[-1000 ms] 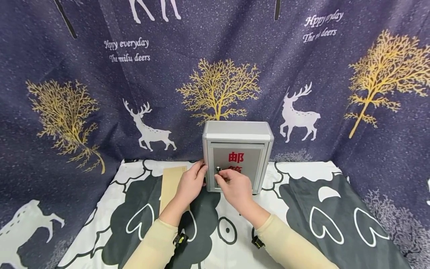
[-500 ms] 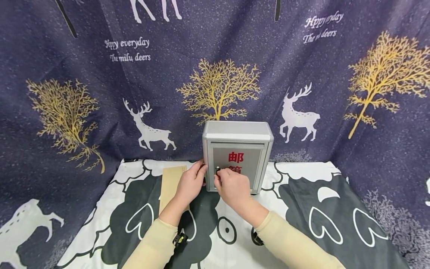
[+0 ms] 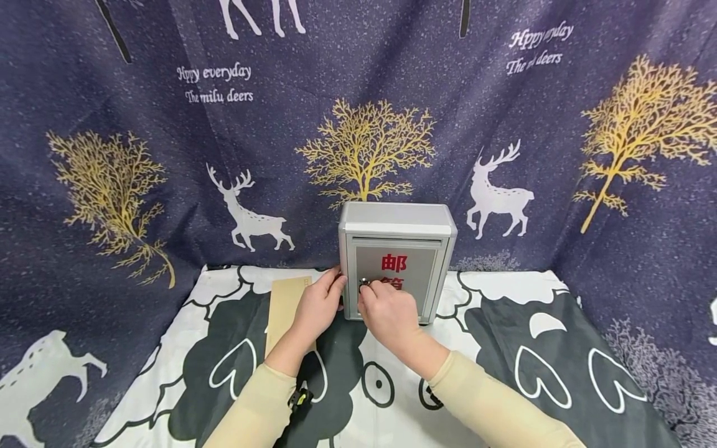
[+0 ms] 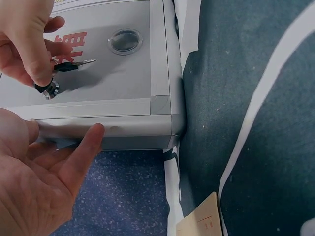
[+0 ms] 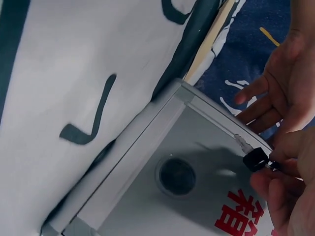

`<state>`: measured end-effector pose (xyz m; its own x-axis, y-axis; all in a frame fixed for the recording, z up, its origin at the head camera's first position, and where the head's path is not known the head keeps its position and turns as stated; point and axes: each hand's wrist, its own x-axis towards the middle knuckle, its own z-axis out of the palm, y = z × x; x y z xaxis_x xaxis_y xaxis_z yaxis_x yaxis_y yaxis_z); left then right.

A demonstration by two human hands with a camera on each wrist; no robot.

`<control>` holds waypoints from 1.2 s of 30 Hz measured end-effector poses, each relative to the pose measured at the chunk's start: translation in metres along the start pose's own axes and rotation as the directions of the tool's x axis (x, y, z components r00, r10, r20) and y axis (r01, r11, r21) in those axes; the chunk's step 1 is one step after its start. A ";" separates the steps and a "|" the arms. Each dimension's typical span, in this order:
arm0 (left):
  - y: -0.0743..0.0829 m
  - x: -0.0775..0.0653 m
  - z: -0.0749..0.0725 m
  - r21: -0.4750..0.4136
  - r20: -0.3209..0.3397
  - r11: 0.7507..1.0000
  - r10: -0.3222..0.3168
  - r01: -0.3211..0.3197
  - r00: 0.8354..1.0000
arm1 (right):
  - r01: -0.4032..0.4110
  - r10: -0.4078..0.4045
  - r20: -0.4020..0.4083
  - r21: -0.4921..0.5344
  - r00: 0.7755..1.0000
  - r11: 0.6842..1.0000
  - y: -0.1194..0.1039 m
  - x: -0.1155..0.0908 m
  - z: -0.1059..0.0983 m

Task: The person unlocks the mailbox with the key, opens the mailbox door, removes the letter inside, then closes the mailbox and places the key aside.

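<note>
A silver-grey mailbox (image 3: 420,258) with red characters stands upright on the cloth. My right hand (image 3: 390,311) pinches a black-headed key (image 4: 41,87) at the lock (image 4: 51,92) on the left part of its door. A second key (image 5: 256,160) dangles beside it, seen in both wrist views. My left hand (image 3: 315,309) holds the mailbox's left side, its thumb near the front edge; some of its fingers are partly hidden there. The door looks closed. How far the key sits in the lock is hidden by my right fingers.
A tan envelope (image 3: 278,311) lies on the cloth left of the mailbox, partly under my left forearm. Patterned cloth (image 3: 386,429) covers the tabletop. Behind the mailbox hangs a dark blue curtain (image 3: 269,155) with deer and trees. A round window (image 5: 177,176) sits low in the door.
My right hand has turned slightly at the lock, its fingers now closer over the key and the back of the hand more upward. The left hand and mailbox stay in place.
</note>
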<state>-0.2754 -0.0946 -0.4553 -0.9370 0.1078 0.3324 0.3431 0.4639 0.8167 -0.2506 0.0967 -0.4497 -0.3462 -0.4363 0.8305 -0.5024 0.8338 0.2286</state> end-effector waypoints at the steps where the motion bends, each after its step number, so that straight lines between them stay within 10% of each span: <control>1: -0.001 0.000 0.000 0.000 0.000 1.000 0.002 -0.002 1.000 | 0.014 -0.014 0.000 -0.004 1.000 1.000 0.001 0.000 0.000; 16: -0.001 0.000 0.000 0.014 0.001 1.000 -0.001 0.001 1.000 | 0.198 -0.183 0.117 -0.131 0.976 0.971 0.007 0.005 -0.009; 36: 0.000 0.000 -0.002 -0.003 0.014 1.000 -0.013 0.013 1.000 | 0.188 -0.172 0.160 -0.096 0.972 0.977 0.005 0.006 -0.012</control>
<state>-0.2755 -0.0960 -0.4544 -0.9421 0.1145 0.3152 0.3313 0.4629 0.8222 -0.2456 0.1021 -0.4370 -0.3770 -0.6212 0.6870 -0.4805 0.7653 0.4284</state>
